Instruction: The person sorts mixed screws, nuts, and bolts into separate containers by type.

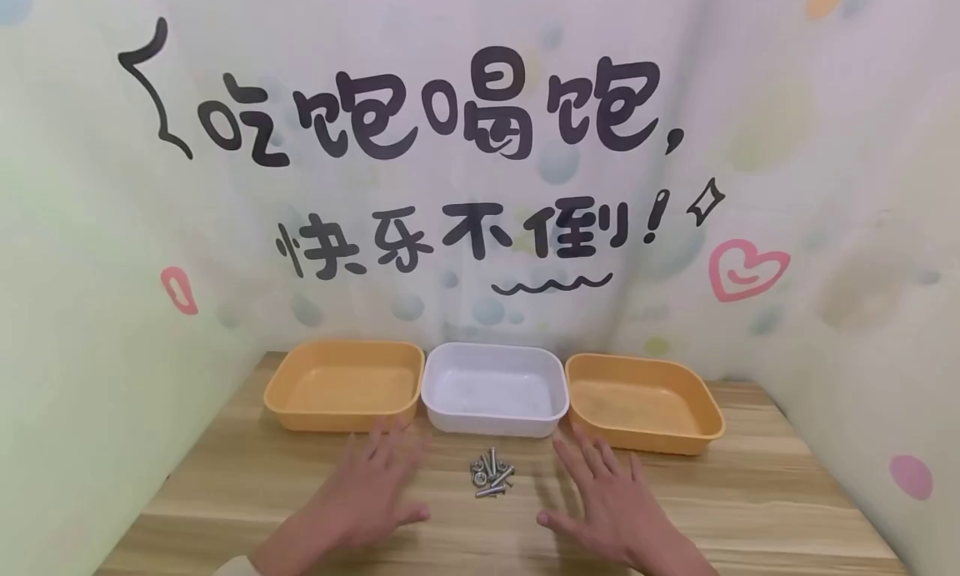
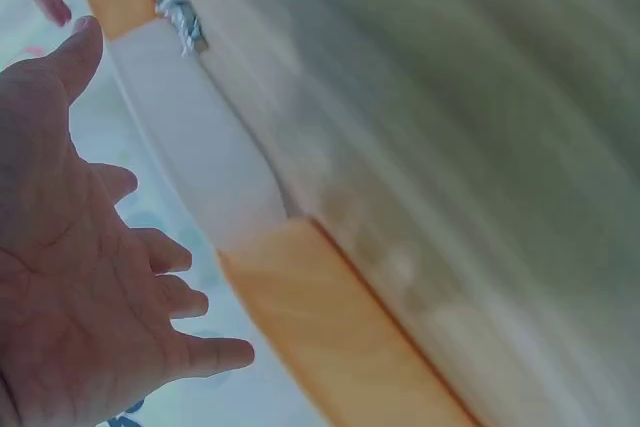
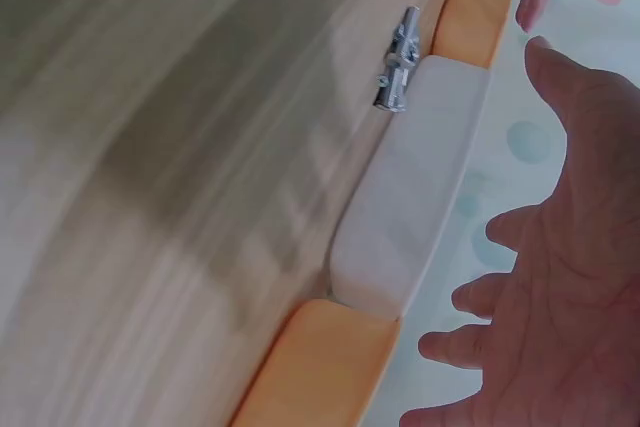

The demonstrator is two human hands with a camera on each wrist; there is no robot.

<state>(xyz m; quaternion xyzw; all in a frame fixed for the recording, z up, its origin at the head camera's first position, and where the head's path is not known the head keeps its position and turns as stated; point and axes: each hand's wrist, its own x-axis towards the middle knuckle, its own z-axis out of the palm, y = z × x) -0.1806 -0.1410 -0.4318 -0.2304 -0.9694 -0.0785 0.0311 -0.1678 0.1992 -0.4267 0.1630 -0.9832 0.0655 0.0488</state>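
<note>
A small pile of silvery screws (image 1: 492, 474) lies on the wooden table, in front of the white tray (image 1: 495, 424). To the left of the pile my left hand (image 1: 367, 493) hovers with fingers spread and nothing in it. My right hand (image 1: 611, 501) is held likewise on the other side, palm down, its fingers pointing towards the right orange tray (image 1: 645, 438). In the left wrist view the left palm (image 2: 90, 287) shows bare, and the right palm (image 3: 560, 277) is bare in the right wrist view.
Along the back of the table (image 1: 465, 543) three trays stand side by side, with the left orange tray (image 1: 337, 422) at one end. Behind them hangs a pale curtain (image 1: 480, 318) with black writing and pink hearts.
</note>
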